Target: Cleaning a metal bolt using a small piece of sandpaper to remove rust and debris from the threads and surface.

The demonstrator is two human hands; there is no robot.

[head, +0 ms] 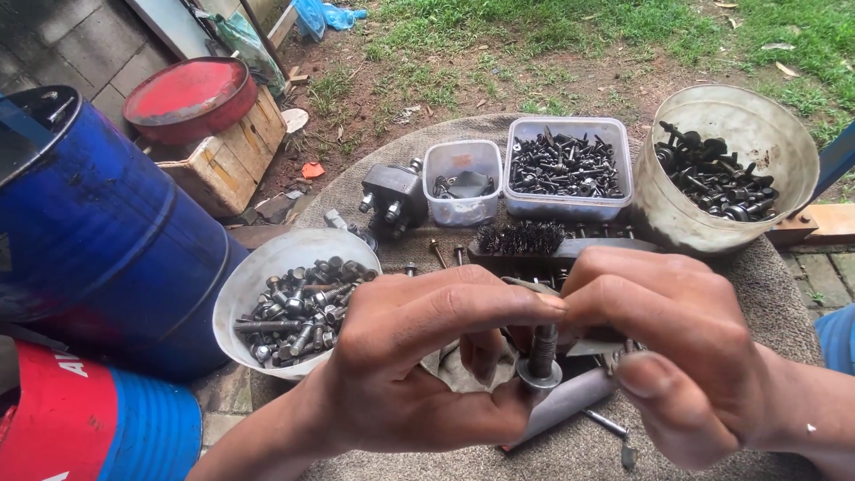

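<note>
My left hand [419,356] and my right hand [686,343] meet over the round grey table [784,294], fingertips touching. Between them stands a grey threaded bolt [542,352] with a wide washer at its lower end. Both hands pinch it together with a strip of grey paper or cloth [570,398] that hangs below. A wire brush [521,239] lies just beyond the hands.
A white bowl of bolts [267,267] sits at the left, a big white tub of dark bolts [766,134] at the right. Two clear boxes [570,209] [461,183] and a dark metal part [394,198] stand behind. Blue drums [98,232] stand left of the table.
</note>
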